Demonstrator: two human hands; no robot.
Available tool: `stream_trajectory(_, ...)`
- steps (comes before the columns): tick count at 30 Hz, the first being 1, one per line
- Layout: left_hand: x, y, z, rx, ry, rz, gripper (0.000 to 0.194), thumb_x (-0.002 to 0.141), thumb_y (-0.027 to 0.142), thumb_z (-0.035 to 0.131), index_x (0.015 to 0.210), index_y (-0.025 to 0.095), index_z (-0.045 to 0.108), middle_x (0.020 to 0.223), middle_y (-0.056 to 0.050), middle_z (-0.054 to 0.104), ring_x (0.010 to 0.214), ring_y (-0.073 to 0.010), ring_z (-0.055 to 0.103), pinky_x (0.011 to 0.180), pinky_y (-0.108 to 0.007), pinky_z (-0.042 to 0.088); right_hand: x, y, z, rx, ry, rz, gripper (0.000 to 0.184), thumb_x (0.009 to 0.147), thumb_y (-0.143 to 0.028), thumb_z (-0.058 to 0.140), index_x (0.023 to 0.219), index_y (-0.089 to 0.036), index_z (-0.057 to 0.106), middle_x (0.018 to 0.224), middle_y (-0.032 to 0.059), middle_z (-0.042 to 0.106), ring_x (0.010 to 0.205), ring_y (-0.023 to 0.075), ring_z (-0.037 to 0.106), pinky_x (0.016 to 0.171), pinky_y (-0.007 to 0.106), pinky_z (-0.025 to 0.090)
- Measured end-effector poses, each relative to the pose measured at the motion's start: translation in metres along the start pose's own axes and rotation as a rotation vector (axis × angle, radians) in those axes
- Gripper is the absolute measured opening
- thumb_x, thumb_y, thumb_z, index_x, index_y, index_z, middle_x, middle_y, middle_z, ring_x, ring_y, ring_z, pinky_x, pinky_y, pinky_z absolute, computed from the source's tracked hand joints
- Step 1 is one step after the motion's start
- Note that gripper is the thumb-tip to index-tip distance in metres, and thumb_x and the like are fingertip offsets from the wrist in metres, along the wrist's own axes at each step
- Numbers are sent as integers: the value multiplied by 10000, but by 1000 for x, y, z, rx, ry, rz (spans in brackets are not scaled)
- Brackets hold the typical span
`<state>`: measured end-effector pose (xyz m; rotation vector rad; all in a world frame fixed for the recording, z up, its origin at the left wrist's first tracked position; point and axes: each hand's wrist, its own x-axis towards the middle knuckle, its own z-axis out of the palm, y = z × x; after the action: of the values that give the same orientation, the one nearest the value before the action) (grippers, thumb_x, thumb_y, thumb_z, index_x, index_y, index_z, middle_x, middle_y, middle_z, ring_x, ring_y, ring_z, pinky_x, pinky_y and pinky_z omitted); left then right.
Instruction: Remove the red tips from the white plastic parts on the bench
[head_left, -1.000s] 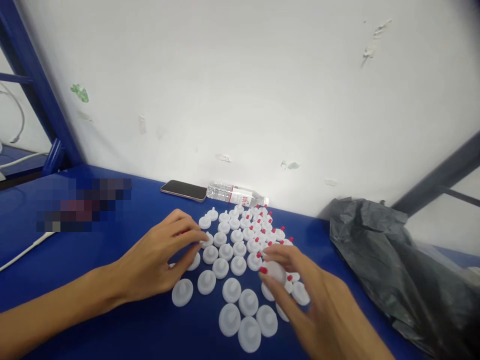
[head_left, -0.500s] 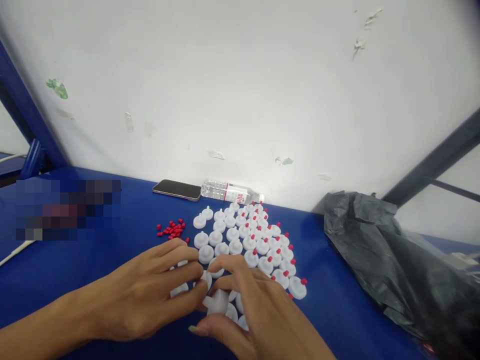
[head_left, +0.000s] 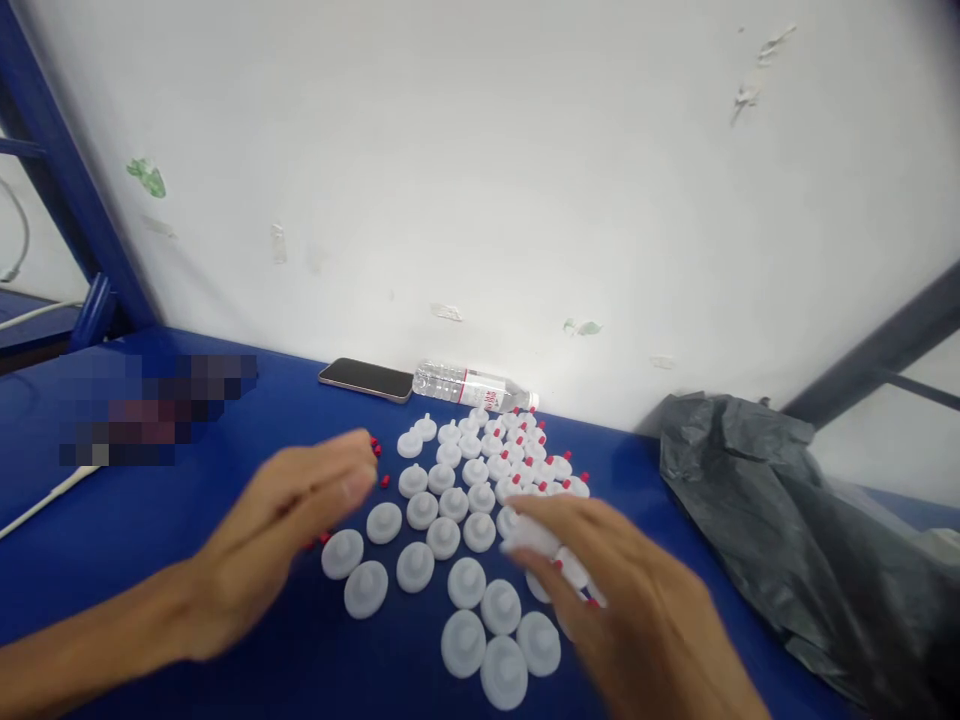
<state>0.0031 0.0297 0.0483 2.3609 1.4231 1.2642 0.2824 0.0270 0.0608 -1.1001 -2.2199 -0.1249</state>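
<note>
Many white plastic nozzle caps (head_left: 466,582), round discs with a short spout, lie spread over the blue table. Several on the right side carry small red tips (head_left: 542,486) on their spouts. My right hand (head_left: 637,590) hovers over the right part of the group, thumb and fingers closed round one white nozzle cap (head_left: 531,537). To the left, my left hand (head_left: 281,530) is slightly blurred, its fingers stretched out and close together, with nothing visible in them. It covers most of the loose red tips; a few red tips (head_left: 385,481) show beside it.
A phone (head_left: 366,380) and a clear water bottle (head_left: 474,386) lie along the white wall (head_left: 480,200). A dark plastic bag (head_left: 742,500) rests at the right. On the left are a pixelated patch and a white cable (head_left: 56,492).
My hands have moved apart: the left drew back leftward over the red tips, the right moved rightward with the nozzle cap. More white caps are uncovered between them. The view shifted slightly.
</note>
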Motion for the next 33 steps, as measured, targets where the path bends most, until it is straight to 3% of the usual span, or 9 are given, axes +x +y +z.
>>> stream_trajectory(1, 4, -5, -3, -104, 13, -100, 444, 1034, 290, 313, 606, 295, 432, 606, 15, 436, 557, -225, 434, 498, -394, 432, -1, 7, -5, -4, 13, 29, 214, 992, -283, 581, 1172, -354, 672, 1120, -36, 774, 999, 185, 753, 914, 258, 609)
stream_trajectory(3, 12, -15, -5, -82, 29, -135, 447, 1055, 374, 321, 624, 267, 365, 619, 26, 390, 605, -206, 421, 563, -376, 413, -2, 17, -13, 24, 49, 56, 179, 996, -265, 574, 1135, -332, 663, 1107, -27, 768, 1002, 187, 745, 950, 287, 600)
stream_trajectory(7, 17, -27, 3, 68, -40, -95, 344, 1053, 382, 386, 762, 255, 517, 725, 21, 553, 763, -216, 476, 703, -372, 431, 0, 18, -10, -5, 23, 33, 105, 977, -289, 600, 1037, -304, 685, 1143, 15, 730, 1042, 222, 714, 912, 348, 590)
stream_trajectory(11, 14, -37, 13, 169, -75, -6, 252, 1041, 341, 435, 948, 248, 650, 925, -19, 646, 890, -244, 507, 789, -395, 451, 1, 14, 0, -54, -107, 29, 124, 960, -245, 618, 1011, -304, 715, 921, -11, 732, 837, 197, 718, 754, 324, 571)
stream_trajectory(15, 13, -44, 15, 222, -38, 32, 256, 1039, 311, 447, 1072, 249, 693, 1016, -41, 660, 961, -256, 537, 823, -397, 482, 1, 17, 5, -42, -230, 66, 149, 902, -157, 666, 955, -280, 732, 848, -43, 772, 722, 182, 725, 694, 311, 554)
stream_trajectory(22, 13, -53, 15, 291, -56, 45, 254, 1019, 293, 470, 1113, 223, 695, 1035, -55, 727, 996, -270, 562, 863, -419, 509, -7, 27, 17, 8, -349, 112, 188, 937, -170, 634, 980, -310, 751, 935, -42, 790, 849, 196, 740, 797, 334, 563)
stream_trajectory(27, 13, -59, 15, 332, -55, 28, 263, 1014, 342, 477, 1009, 218, 709, 973, -48, 756, 982, -279, 569, 849, -420, 515, -10, 28, 16, 15, -299, 115, 199, 953, -235, 617, 1092, -303, 742, 973, -10, 792, 872, 205, 741, 841, 347, 571)
stream_trajectory(33, 14, -60, 15, 407, -87, 40, 364, 1020, 327, 429, 957, 204, 765, 957, -87, 715, 915, -284, 535, 816, -436, 513, -13, 44, -11, -50, -224, 207, 160, 953, -368, 597, 1038, -348, 732, 905, -31, 782, 785, 202, 739, 763, 320, 589)
